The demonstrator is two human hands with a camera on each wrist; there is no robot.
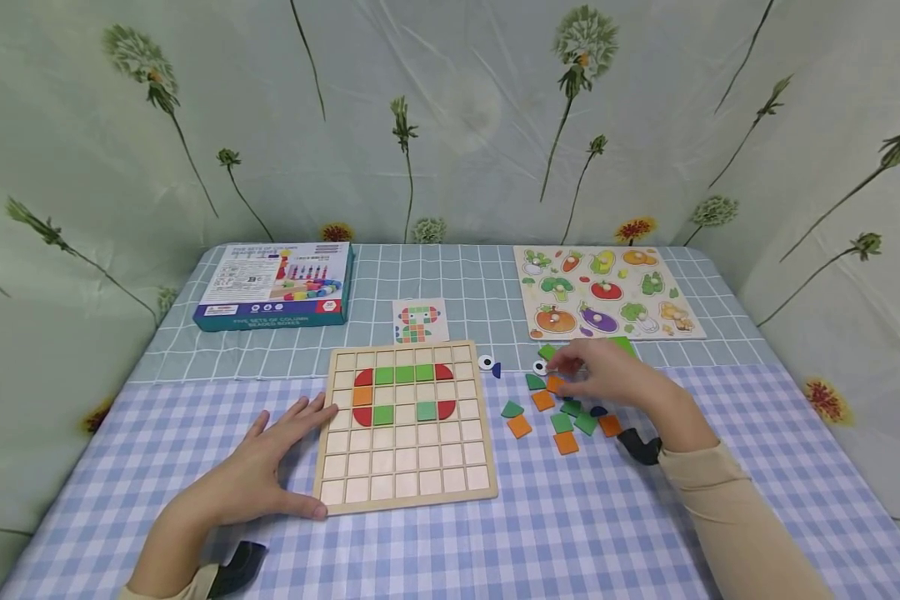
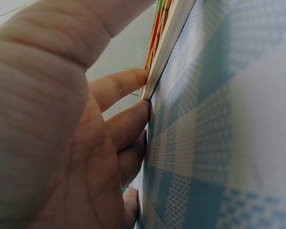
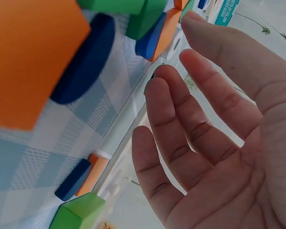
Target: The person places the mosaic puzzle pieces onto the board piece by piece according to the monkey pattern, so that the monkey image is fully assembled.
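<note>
A wooden grid board (image 1: 405,457) lies on the checked cloth with red curved pieces, green squares (image 1: 404,374) and an orange square (image 1: 362,397) in its upper cells. My left hand (image 1: 266,467) rests at the board's left edge, thumb at the near corner and fingers spread; in the left wrist view two fingertips (image 2: 140,76) meet its side. Over the loose pieces to the right, my right hand (image 1: 607,375) hovers with gently bent fingers. Nothing shows between them in the right wrist view. An orange square (image 1: 555,384) and a white eye piece (image 1: 540,367) lie by its fingertips.
Several loose green, orange and blue pieces (image 1: 562,423) lie right of the board. Behind it is a pattern card (image 1: 421,321). A toy box (image 1: 273,286) stands at the back left, a vegetable puzzle (image 1: 607,292) at the back right. Another eye piece (image 1: 486,362) sits beside the board.
</note>
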